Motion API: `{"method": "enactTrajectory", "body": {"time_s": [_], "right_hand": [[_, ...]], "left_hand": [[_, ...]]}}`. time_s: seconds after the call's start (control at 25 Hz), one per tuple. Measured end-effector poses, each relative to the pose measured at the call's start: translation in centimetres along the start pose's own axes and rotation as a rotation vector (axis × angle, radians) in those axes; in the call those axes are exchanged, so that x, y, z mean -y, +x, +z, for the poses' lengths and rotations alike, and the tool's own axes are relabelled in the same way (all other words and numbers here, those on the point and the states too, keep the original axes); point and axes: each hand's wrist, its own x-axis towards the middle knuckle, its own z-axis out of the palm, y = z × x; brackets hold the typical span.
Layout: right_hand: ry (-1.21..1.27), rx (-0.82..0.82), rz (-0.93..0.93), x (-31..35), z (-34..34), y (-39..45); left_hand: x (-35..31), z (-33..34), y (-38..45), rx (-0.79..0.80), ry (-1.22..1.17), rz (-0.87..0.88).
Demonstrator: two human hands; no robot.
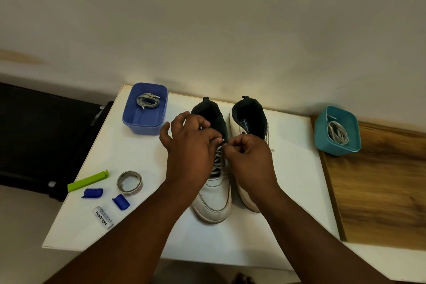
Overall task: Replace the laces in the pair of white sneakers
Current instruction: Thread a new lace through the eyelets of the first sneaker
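Sneakers (213, 198) side by side at frame centre on table (143, 152), your left hand (191, 152) and right hand (250, 159) pinching lace (217, 163) on left shoe, spare laces (147, 100) in blue tub (145, 120) upper left.

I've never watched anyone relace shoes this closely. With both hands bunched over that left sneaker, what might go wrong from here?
The left hand and right hand pinch the lace tip at the left sneaker; it could slip out of the pinch or miss an eyelet. A hard tug might slide that sneaker into the right sneaker beside it. The spare lace in the blue tub is probably safe, though a left elbow swing could knock it.
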Motion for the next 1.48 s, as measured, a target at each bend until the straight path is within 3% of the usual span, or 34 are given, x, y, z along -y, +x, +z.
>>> {"method": "enactTrajectory", "body": {"time_s": [0.32, 0.44, 0.48, 0.56, 0.64, 0.68, 0.76, 0.88, 1.08, 1.32, 1.48], "right_hand": [[-0.300, -0.026, -0.237, -0.9, -0.4, 0.4], [-0.311, -0.167, -0.258, -0.2, -1.2, 0.7], [-0.191, -0.298, -0.235, 0.4, -2.0, 1.2], [0.347, -0.593, -0.150, 1.9, -4.2, 2.2], [0.767, -0.667, -0.082, 2.8, -5.6, 2.4], [0.795, -0.628, -0.092, 3.1, -5.6, 2.2], [0.557, -0.467, -0.180, 2.7, -4.5, 1.4], [-0.170, -0.181, -0.352, 1.4, -2.3, 0.4], [-0.764, -0.072, -0.296, 0.8, -2.4, 0.2], [-0.821, -0.224, -0.321, 0.7, -2.9, 0.3], [-0.401, -0.368, -0.486, 1.6, -3.5, 0.4]], "left_hand": [[0.4, 0.1, 0.2, 0.056, -0.035, -0.010], [1.0, -0.3, 0.3, 0.151, -0.054, -0.012], [1.1, -0.6, 0.3, 0.182, -0.054, -0.015], [1.2, -1.2, 0.3, 0.221, -0.055, -0.024], [1.1, -1.6, 0.2, 0.260, -0.014, -0.010], [1.0, -1.7, 0.2, 0.287, 0.014, -0.003], [0.9, -1.7, 0.3, 0.328, 0.043, -0.010], [1.0, -1.6, 0.4, 0.318, 0.058, -0.019], [1.0, -1.6, 0.5, 0.310, 0.037, -0.039], [1.1, -1.5, 0.4, 0.285, -0.029, -0.021], [0.4, -2.4, 0.6, 0.079, -0.390, 0.011]]}}
